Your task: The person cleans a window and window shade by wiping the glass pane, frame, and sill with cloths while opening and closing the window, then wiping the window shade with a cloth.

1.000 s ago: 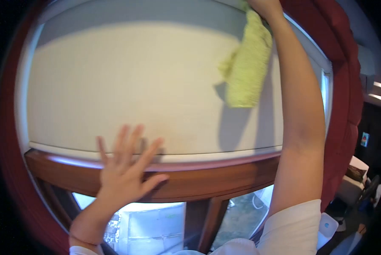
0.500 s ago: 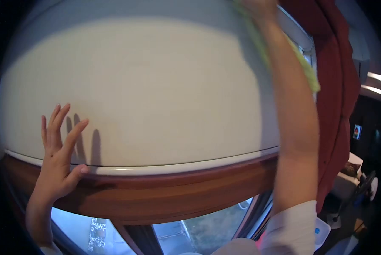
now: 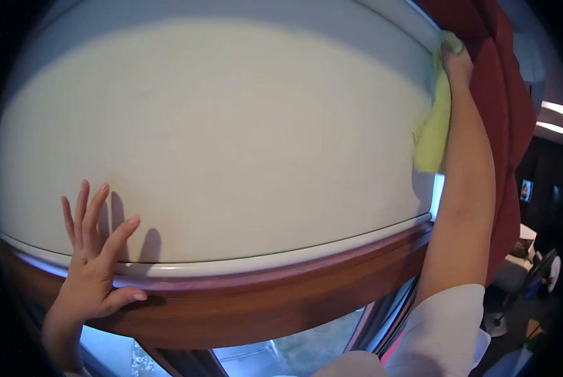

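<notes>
My right hand (image 3: 457, 61) grips a yellow-green cloth (image 3: 435, 135) at the upper right edge of a large white panel (image 3: 243, 138). The cloth hangs down from the fist along the panel's right side. At the lower left, my left hand (image 3: 96, 257) is open, fingers spread over the panel and casting shadows on it. Its thumb lies across the wooden frame (image 3: 262, 314) just under the panel's white lower rim (image 3: 231, 267).
A red curtain (image 3: 504, 125) hangs right beside my right forearm. Below the wooden frame are window panes (image 3: 319, 336) with daylight behind them. Farther off at the right, a dim room holds a fan-like object (image 3: 545, 273) and other items, hard to make out.
My right hand has moved right and down with the cloth, from the top of the panel to its right edge. In view, my left hand and the panel's lower rim sit slightly lower.
</notes>
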Motion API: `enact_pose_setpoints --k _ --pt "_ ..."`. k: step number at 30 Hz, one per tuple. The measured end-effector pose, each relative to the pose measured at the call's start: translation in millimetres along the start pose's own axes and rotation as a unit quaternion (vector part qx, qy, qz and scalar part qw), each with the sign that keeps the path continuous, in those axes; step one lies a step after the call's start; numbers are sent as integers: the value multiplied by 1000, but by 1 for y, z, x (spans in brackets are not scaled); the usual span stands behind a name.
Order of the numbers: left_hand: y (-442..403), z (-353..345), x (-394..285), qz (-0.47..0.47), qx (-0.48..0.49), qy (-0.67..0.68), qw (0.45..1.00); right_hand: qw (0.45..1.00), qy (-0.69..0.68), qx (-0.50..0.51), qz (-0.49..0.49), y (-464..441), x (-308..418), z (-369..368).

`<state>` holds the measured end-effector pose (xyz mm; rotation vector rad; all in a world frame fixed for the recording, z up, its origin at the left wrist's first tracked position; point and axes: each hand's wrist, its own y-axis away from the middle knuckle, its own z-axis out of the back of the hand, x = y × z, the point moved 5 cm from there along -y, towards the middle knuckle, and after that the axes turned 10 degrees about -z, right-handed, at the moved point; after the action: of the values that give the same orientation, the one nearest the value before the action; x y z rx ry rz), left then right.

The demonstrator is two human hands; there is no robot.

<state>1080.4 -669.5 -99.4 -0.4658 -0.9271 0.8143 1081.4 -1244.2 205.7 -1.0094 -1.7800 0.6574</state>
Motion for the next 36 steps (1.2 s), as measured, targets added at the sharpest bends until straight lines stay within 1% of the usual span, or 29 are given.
enact_pose_setpoints --k 1,3,4,5,6,8,9,12,13,14,16,17,18,19,20,21,23,25,26,27,28,30,33,35,36 --pt "-2 5 -3 -9 -7 8 1000 1000 -6 11 -6 1 -6 6" --pt "-5 13 -6 -29 -12 19 999 993 -114 37 -3 -10 -16 14" --pt "-7 15 -11 -36 -14 23 999 974 -208 54 -75 -3 -25 24" --pt "-8 17 -13 -46 -16 26 998 941 -298 67 -148 8 -35 35" --pt "-9 20 -16 -57 -20 30 998 894 -384 76 -219 19 -42 48" --pt "-11 24 -24 -82 -33 20 996 839 -483 134 -212 28 -52 67" --pt "4 29 1 -90 -42 14 995 805 -531 164 -204 42 -25 70" --pt "8 40 2 -111 -61 -14 992 676 -663 264 -185 61 -7 76" --pt "8 41 2 -112 -64 -6 992 687 -660 237 -191 66 4 82" --pt "8 42 2 -112 -66 -1 992 706 -645 235 -176 62 4 82" --pt "7 37 -1 -112 -61 12 992 738 -617 234 -145 42 -18 74" --pt "7 37 -1 -113 -58 19 992 786 -571 210 -110 19 -37 65" --pt "6 37 1 -113 -54 25 992 849 -507 118 -88 21 -23 69" --pt "4 38 1 -108 -63 41 991 898 -435 23 -65 23 -6 75" --pt "1 38 -1 -104 -71 56 990 931 -354 -73 -42 25 2 79" --pt "-1 38 -2 -100 -79 73 989 938 -338 -59 -53 17 0 66" --pt "-4 35 -4 -95 -72 64 991 949 -305 -31 -72 -9 0 37" --pt "-7 34 -4 -80 -62 55 993 968 -204 88 -112 -7 41 -7" --pt "-5 33 -1 -69 -52 51 995 985 -91 10 147 -29 68 -42" --pt "-4 31 1 -60 -43 48 996 955 -121 -128 240 33 125 -23" --pt "-3 31 2 -51 -39 48 997 958 -219 -80 164 63 150 -24" --pt "-1 30 5 -30 -30 48 998 945 -146 -121 268 99 175 -23" --pt "-2 25 5 -19 -19 49 998 884 -172 -140 412 95 142 3" --pt "-4 25 5 -14 -20 52 998 941 -121 -44 312 52 82 -4" --pt "-6 25 4 -15 -22 52 998 976 -32 -13 215 35 54 0"
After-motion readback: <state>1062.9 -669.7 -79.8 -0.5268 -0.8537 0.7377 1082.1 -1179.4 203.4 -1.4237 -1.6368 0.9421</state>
